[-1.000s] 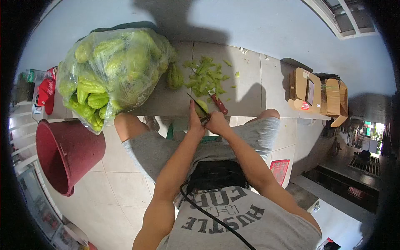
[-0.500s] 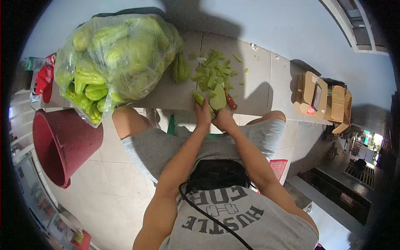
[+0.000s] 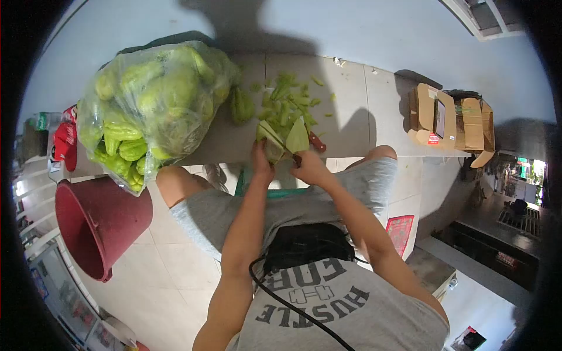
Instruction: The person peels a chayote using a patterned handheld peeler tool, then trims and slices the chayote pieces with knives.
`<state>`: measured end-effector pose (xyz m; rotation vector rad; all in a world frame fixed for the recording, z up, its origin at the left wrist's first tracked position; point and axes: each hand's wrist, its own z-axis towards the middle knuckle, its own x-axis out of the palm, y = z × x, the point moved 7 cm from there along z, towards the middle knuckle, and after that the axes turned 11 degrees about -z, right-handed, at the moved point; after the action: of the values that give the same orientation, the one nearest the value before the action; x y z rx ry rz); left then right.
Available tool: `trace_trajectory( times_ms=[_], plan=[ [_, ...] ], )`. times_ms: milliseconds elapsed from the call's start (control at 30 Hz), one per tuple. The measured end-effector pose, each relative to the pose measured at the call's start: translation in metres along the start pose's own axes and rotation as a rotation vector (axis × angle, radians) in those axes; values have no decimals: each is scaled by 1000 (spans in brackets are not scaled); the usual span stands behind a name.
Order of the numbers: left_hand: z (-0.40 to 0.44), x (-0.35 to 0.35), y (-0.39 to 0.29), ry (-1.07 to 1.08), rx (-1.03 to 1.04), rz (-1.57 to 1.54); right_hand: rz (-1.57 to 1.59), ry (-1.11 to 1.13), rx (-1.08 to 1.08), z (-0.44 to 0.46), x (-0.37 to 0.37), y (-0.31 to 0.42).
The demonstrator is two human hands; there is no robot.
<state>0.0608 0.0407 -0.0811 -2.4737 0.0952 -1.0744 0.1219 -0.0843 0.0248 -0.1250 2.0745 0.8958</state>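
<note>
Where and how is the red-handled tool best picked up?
Probably by its exposed red handle, from above and the person's right: that end angles toward the person on the bare tiled ledge, while the other end is hidden behind the pale green piece.

Right hand [image 3: 310, 168] covers most of the handle on the knife [image 3: 297, 158], and I honestly can't make out the blade by the pale slice [image 3: 297, 138]. Left hand [image 3: 262, 159] has some fingers tucked out of sight behind the green chunk [image 3: 271, 142]. The red-handled tool [image 3: 317, 142] has its other end buried or blocked, can't tell which. Cloudy plastic bag [image 3: 170, 99] blurs a lot of the veggies inside, so no clue how many. Sticker [image 3: 433, 138] print's way too tiny to read. Window [image 3: 489, 14] is cut off up top, and the shirt [image 3: 328, 301] runs out of frame.
</note>
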Motion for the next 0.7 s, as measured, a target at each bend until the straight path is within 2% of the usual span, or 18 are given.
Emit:
trace_trajectory(
  times_ms=[67,133,167,200,233,267,333,433,500,533,600,700],
  plan=[
    [-20,26,-22,48,-21,-92,25,-7,-22,-9,-21,5],
    [-33,45,-39,97,-50,-187,180,-90,-41,-23,-55,5],
    [-38,59,-44,230,-121,-261,177,-99,-43,-32,-72,9],
    [-45,74,-49,365,-192,-334,297,-18,104,-41,-84,7],
    [-50,84,-57,374,-190,-335,417,65,249,-51,-92,6],
    [-59,99,-67,461,-191,-328,414,60,244,-59,-104,13],
    [-70,117,-86,550,-179,-323,663,55,228,-74,-116,30],
    [-77,136,-108,639,-172,-281,484,0,181,-91,-121,49],
    [-84,148,-122,729,-272,-525,386,-5,97,-96,-118,64],
    [-84,149,-127,732,-271,-523,287,-9,17,-96,-116,74],
    [-87,153,-135,781,-196,-390,348,-19,-14,-91,-108,83],
    [-96,155,-142,742,-181,-417,379,-20,-28,-84,-101,90]
  ],
)
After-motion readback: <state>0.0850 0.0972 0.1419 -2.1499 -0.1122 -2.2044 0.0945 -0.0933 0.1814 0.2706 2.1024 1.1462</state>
